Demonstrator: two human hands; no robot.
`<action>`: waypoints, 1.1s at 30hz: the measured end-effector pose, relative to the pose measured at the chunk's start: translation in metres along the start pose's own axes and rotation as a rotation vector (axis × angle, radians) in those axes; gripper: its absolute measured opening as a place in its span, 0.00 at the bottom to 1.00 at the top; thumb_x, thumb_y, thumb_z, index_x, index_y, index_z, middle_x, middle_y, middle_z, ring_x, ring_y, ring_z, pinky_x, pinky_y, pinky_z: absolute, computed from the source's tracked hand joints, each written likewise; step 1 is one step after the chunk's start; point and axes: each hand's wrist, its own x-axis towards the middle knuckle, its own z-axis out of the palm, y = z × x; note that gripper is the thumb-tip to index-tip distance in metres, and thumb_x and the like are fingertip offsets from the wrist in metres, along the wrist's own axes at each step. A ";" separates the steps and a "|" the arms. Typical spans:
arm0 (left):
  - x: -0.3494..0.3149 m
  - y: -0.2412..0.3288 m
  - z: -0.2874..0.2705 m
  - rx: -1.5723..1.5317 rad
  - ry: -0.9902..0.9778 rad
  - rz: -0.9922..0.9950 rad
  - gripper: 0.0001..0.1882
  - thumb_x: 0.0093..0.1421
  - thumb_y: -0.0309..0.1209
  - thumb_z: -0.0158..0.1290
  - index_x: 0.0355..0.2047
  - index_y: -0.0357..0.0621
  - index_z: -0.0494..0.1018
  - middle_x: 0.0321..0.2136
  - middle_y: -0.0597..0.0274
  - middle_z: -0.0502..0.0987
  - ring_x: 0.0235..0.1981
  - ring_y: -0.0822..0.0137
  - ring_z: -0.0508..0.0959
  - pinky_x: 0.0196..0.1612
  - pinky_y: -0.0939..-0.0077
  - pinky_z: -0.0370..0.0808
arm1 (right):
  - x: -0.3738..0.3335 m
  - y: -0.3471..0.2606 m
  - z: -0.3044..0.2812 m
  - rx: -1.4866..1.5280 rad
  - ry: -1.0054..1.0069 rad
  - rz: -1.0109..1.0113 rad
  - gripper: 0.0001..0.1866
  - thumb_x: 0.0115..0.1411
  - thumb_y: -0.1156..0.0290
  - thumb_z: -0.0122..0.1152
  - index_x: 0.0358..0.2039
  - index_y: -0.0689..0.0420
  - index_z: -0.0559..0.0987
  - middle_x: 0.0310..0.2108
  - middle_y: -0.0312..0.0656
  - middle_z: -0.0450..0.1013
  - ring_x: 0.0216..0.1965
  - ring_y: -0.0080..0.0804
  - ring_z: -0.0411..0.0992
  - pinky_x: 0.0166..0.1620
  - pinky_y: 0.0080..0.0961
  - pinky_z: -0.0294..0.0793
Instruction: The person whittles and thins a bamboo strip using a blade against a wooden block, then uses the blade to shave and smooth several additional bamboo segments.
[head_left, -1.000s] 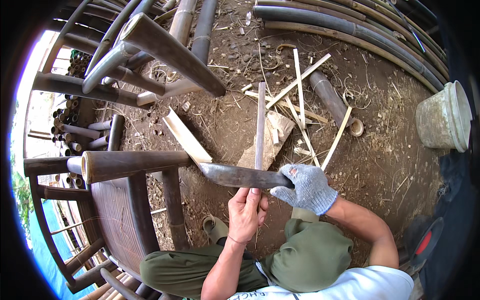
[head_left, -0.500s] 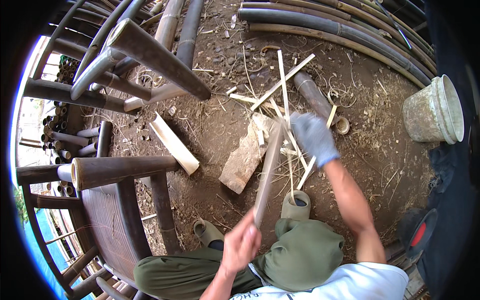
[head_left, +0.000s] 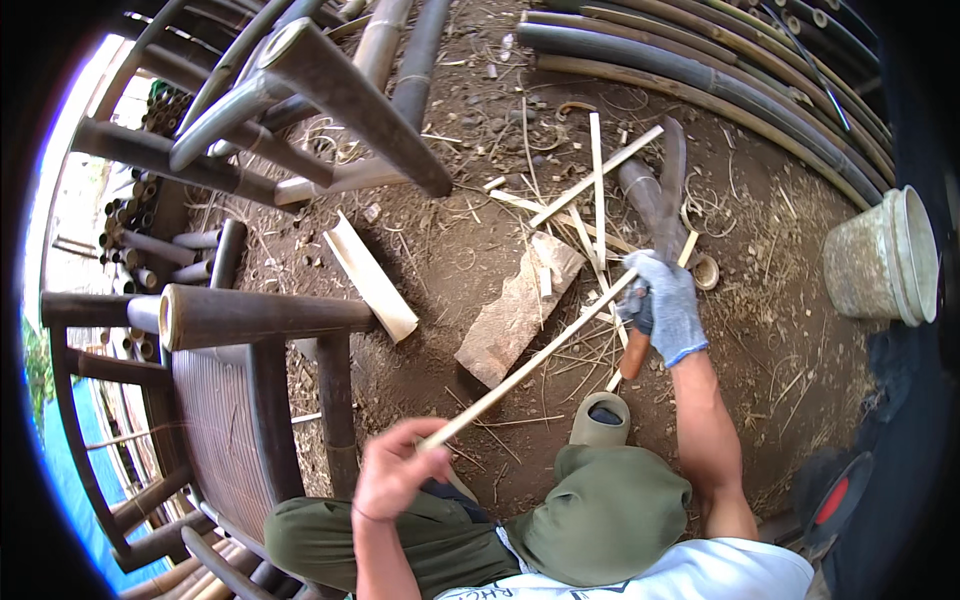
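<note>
My bare left hand (head_left: 393,472) pinches the lower end of a long pale bamboo strip (head_left: 525,370). That strip slants up to the right, and its far end meets the gloved fingers of my right hand (head_left: 672,305). Wrapped in the grey-blue glove is a machete (head_left: 673,190); its dark, curved blade points away from me and its orange-brown handle shows below the fist. Under the strip lies a rough tan block (head_left: 512,312) on the dirt. Several cut bamboo strips (head_left: 599,180) lie crossed beyond it, beside a dark bamboo piece (head_left: 640,185).
A split bamboo half (head_left: 368,280) lies left of the block. Dark bamboo chair frames (head_left: 265,318) crowd the left side. Long bamboo poles (head_left: 690,75) are stacked at the far right, with a dirty white bucket (head_left: 868,262) nearer. Shavings litter the ground.
My left hand has moved left and down with the strip, now less steep. The right hand has come nearer, and the machete blade now shows clearly. The view has shifted slightly.
</note>
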 end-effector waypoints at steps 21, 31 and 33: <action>0.170 0.037 0.056 0.175 0.411 1.014 0.19 0.61 0.19 0.61 0.52 0.42 0.71 0.48 0.56 0.77 0.50 0.66 0.80 0.52 0.74 0.84 | -0.096 -0.036 0.060 -0.721 -0.417 -0.231 0.15 0.71 0.65 0.49 0.46 0.65 0.75 0.24 0.46 0.73 0.23 0.34 0.76 0.29 0.32 0.76; 0.156 0.031 0.072 0.286 0.299 1.053 0.22 0.56 0.14 0.60 0.48 0.44 0.68 0.42 0.61 0.72 0.47 0.67 0.79 0.50 0.69 0.84 | -0.096 -0.028 0.076 -1.122 -0.619 -0.911 0.11 0.65 0.74 0.53 0.44 0.68 0.75 0.31 0.57 0.74 0.31 0.55 0.76 0.33 0.44 0.74; 0.155 0.030 0.071 0.321 0.297 1.041 0.21 0.56 0.14 0.60 0.47 0.43 0.69 0.42 0.61 0.72 0.47 0.67 0.79 0.50 0.69 0.84 | -0.096 -0.026 0.077 -1.124 -0.620 -0.915 0.11 0.65 0.74 0.54 0.44 0.68 0.75 0.31 0.57 0.74 0.31 0.55 0.76 0.32 0.44 0.74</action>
